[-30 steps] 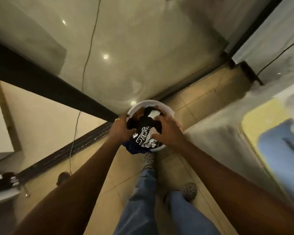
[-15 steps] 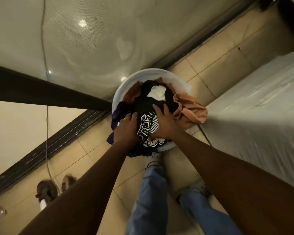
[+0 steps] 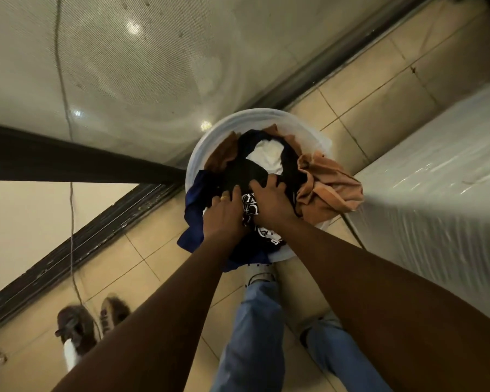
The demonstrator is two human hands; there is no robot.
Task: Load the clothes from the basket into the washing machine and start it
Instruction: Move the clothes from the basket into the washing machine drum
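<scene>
A round white basket (image 3: 210, 140) stands on the tiled floor, piled with clothes. On top lies a black garment with a white print (image 3: 246, 171), over a white item (image 3: 268, 158). A dark blue piece (image 3: 194, 199) and an orange-brown piece (image 3: 328, 188) hang over the rim. My left hand (image 3: 224, 216), with a ring on it, digs its fingers into the black garment at the pile's near left. My right hand (image 3: 272, 199) lies on the same garment with fingers spread. A white appliance under plastic wrap (image 3: 436, 179) stands right of the basket.
A mesh screen (image 3: 125, 66) with a dark frame (image 3: 68, 162) rises behind the basket, and a thin cable (image 3: 71, 222) hangs down it. A pair of brown shoes (image 3: 82, 326) sits on the floor at the lower left. My legs in blue jeans (image 3: 252, 335) stand just before the basket.
My view has dropped closer to the basket. Both hands slid from near the rim to the top of the pile, onto the black garment.
</scene>
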